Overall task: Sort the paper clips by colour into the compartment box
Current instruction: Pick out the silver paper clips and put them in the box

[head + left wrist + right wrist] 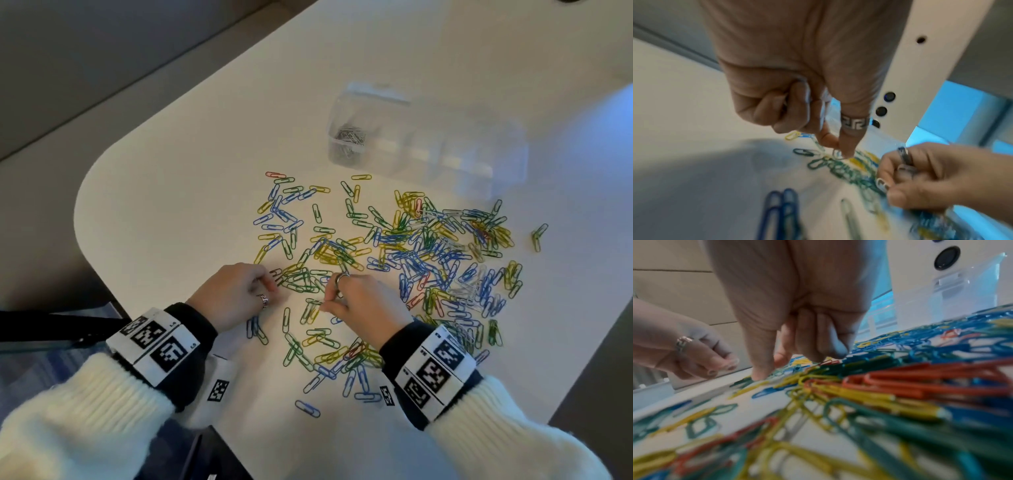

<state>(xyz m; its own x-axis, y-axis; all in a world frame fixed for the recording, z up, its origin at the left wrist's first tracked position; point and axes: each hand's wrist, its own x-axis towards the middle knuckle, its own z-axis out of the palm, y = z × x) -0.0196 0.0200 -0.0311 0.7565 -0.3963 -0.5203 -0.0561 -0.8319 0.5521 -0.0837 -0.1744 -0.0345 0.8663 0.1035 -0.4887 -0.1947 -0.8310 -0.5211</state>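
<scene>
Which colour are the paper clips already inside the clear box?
Silver, inside the clear plastic compartment box: silver paper clips, best in the head view.

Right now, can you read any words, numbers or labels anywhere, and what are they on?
No words or numbers can be read.
Left wristband: black-and-white square code patterns; the tiny characters beside them are too small.
Right wristband: the same.
Clear compartment box: no label visible.
Left hand's ring: a key pattern, not lettering.
</scene>
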